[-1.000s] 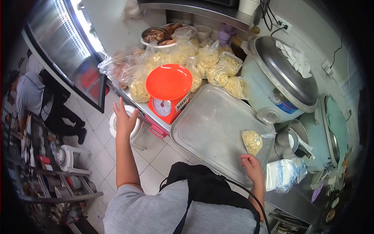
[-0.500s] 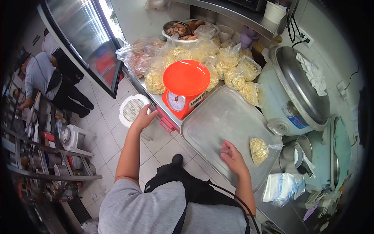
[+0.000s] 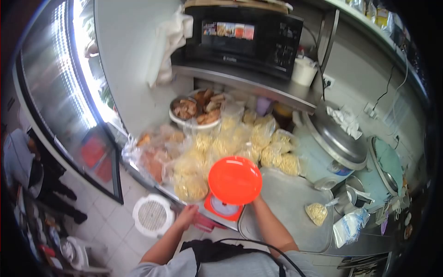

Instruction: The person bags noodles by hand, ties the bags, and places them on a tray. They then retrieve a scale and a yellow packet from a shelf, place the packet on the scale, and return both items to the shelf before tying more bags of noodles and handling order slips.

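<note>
Left hand (image 3: 188,216): just beside red scale (image 3: 214,212), grip too blurred to tell; right hand (image 3: 257,201): partly behind pan (image 3: 235,180), grip hidden.

Scale (image 3: 224,208) stood at the counter's front, just left of the tray (image 3: 279,210). Single noodle bag (image 3: 316,214) lay on the tray's right part. Clustered bags (image 3: 221,141) lay behind the scale; basin (image 3: 201,125), behind them, held a bowl (image 3: 172,107). Microwave (image 3: 244,46) sat on the shelf (image 3: 249,84) above. Cooker (image 3: 323,154) stood behind-right of the tray, cloth (image 3: 345,121) on its lid. Stool (image 3: 153,215): floor, left of the scale.
</note>
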Demonstrator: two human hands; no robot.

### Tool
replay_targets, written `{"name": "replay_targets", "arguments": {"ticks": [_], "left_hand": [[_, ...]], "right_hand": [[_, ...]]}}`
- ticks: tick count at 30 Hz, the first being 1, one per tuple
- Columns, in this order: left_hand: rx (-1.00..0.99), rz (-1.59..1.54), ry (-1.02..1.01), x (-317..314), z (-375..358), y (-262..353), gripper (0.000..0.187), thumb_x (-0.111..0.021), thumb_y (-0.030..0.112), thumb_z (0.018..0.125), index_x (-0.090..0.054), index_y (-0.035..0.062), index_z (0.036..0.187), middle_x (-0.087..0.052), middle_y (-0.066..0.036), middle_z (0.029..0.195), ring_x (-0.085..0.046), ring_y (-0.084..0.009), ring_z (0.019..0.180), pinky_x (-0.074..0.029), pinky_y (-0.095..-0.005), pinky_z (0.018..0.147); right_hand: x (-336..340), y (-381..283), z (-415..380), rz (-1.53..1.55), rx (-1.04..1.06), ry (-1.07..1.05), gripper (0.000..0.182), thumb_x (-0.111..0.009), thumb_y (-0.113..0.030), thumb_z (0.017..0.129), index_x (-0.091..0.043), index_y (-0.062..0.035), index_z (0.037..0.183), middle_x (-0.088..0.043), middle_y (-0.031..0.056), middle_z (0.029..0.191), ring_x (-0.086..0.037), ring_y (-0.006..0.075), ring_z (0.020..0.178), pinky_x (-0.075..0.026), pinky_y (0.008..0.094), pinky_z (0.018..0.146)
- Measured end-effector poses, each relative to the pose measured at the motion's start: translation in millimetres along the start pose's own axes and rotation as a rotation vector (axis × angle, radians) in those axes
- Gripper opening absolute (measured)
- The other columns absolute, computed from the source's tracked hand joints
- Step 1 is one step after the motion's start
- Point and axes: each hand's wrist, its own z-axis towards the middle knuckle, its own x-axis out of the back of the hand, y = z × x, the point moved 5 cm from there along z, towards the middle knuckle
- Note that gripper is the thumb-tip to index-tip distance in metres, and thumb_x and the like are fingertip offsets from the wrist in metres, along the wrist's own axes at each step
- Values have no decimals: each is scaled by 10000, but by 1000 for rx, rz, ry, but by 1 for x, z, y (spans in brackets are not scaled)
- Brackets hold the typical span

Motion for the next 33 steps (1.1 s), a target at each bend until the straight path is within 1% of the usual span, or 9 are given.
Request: {"name": "replay_targets", "arguments": {"ticks": [4, 8, 11, 15, 16, 19, 22, 28, 33], "left_hand": [[103, -143, -145, -9, -17, 9, 377, -499, 288, 827, -356, 44, 1076, -514, -128, 835, -587, -238, 741, -482, -312, 558], [55, -159, -117, -9, -24, 15, 339, -490, 274, 832, -373, 22, 1027, -522, -124, 847, -588, -234, 716, -487, -311, 567], [72, -389, -336, 2, -11, 3, 328, -482, 275, 836, -383, 16, 1012, -526, -110, 851, -585, -222, 726, -488, -319, 585], [0, -409, -524, -22, -54, 27, 359, -421, 292, 862, -356, 45, 1115, -522, -142, 1000, -560, -262, 891, -490, -395, 706], [-14, -222, -511, -28, -68, 34, 473, -398, 365, 857, -289, 85, 1223, -502, -122, 1097, -546, -265, 928, -473, -413, 745], [126, -173, -602, -39, -73, 22, 502, -397, 378, 855, -247, 102, 1245, -474, -119, 1135, -538, -275, 947, -478, -431, 738], [-60, -137, -609, -49, -93, 34, 499, -400, 367, 857, -246, 97, 1246, -452, -124, 1159, -519, -283, 981, -477, -434, 746], [-181, -369, -652, -55, -109, 70, 481, -434, 310, 854, -258, 90, 1244, -449, -114, 1160, -501, -277, 1008, -461, -461, 779], [-407, -592, -799, -53, -108, 140, 578, -425, 405, 830, -258, 54, 1258, -369, -118, 1249, -402, -262, 1125, -358, -439, 912]], "right_hand": [[-18, 6, -12, 111, -155, 39, 362, -488, -223, 824, -448, -32, 1129, -527, 99, 1059, -514, 180, 956, -419, 313, 804], [-25, 10, -41, 243, -214, 75, 363, -499, -229, 816, -460, -33, 1118, -533, 102, 1052, -520, 188, 949, -427, 325, 795], [-29, 13, -65, 325, -229, 98, 363, -507, -234, 809, -468, -35, 1110, -537, 104, 1047, -525, 195, 944, -433, 333, 789], [-30, 9, -92, 404, -227, 115, 364, -518, -241, 801, -479, -36, 1099, -543, 107, 1041, -532, 203, 937, -442, 345, 781], [-28, 11, -98, 420, -238, 119, 364, -520, -239, 800, -478, -37, 1100, -541, 107, 1043, -533, 204, 935, -443, 347, 779], [-23, 12, -107, 463, -256, 104, 367, -527, -233, 795, -476, -39, 1103, -537, 109, 1050, -536, 208, 929, -446, 355, 774], [-25, 1, -112, 500, -268, 67, 371, -533, -228, 791, -473, -42, 1106, -533, 111, 1056, -538, 211, 924, -448, 363, 769], [-44, -82, -114, 434, -272, -117, 379, -546, -216, 781, -468, -47, 1112, -524, 115, 1070, -544, 218, 913, -454, 379, 759], [-90, -196, -107, 127, 53, -290, 399, -489, -263, 818, -445, -30, 1137, -514, 105, 1075, -505, 204, 970, -413, 377, 824]]}}
